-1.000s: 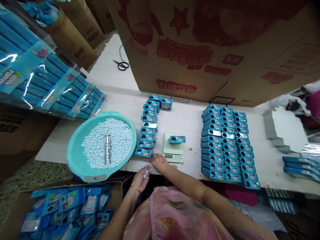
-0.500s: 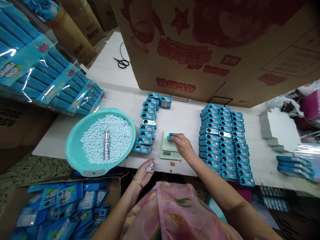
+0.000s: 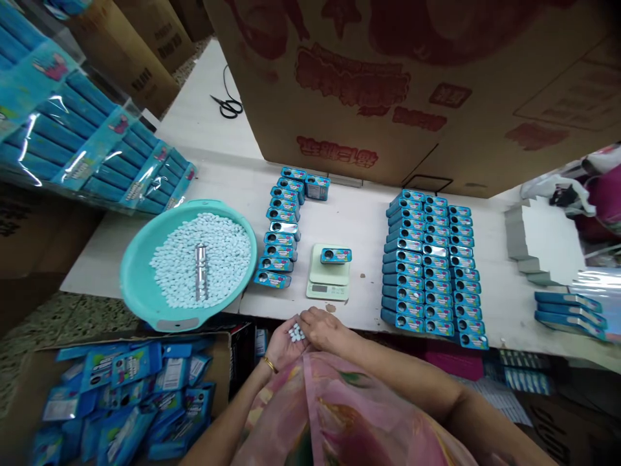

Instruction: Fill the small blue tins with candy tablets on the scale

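My left hand (image 3: 283, 345) is cupped, palm up, around several small pale-blue candies (image 3: 297, 332) at the table's front edge. My right hand (image 3: 323, 329) meets it there, fingers bent together beside the candies; what its fingertips pinch, if anything, is hidden. Just beyond the hands, a small blue tin (image 3: 336, 255) lies on the pale-green kitchen scale (image 3: 321, 289). To the left stands a turquoise basin (image 3: 127, 262) of the same candies, with a shiny metal cylinder (image 3: 201, 272) lying on them.
A column of blue tins (image 3: 275, 265) runs left of the scale. Several rows of tins (image 3: 438, 295) stand on the right. A large cardboard box (image 3: 349, 116) blocks the back. Scissors (image 3: 228, 107) lie at the far left. An open carton (image 3: 220, 382) of blue packets sits below the basin.
My right hand went from beside the left column to the tin on the scale, then drew back to my left hand. My left hand shifted slightly right, still holding candies.
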Motion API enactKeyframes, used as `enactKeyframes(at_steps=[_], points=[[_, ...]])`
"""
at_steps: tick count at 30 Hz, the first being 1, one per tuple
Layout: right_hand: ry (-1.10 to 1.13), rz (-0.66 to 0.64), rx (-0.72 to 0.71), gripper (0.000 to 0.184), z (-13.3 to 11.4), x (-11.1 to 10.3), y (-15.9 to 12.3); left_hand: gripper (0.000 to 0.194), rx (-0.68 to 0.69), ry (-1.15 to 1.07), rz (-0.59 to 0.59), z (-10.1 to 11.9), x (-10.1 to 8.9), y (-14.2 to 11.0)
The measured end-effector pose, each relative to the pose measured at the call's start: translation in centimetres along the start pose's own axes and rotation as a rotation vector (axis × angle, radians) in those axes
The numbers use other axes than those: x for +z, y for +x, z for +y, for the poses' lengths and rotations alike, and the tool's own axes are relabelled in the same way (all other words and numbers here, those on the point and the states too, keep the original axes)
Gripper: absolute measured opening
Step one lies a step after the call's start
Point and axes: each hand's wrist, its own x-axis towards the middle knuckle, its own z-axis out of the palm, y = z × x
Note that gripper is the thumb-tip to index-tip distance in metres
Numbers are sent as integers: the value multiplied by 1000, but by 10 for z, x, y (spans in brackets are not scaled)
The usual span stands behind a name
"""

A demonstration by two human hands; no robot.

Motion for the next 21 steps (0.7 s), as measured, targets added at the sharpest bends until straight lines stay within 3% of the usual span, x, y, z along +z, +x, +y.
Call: enactKeyframes(at_steps=[5,11,17,21], points=[[-57,51,29,19,5,-23,3,24,60,-19,-7,8,34,-8],[70,163,152,15,43,-56,25,17,247,114,-108,30,83,-8],[332,425,248,16,86,-60,36,13,348,150,-140,41,121,3],[419,507,373,14,104,-56,40,7,412,188,-82,44,133,10]])
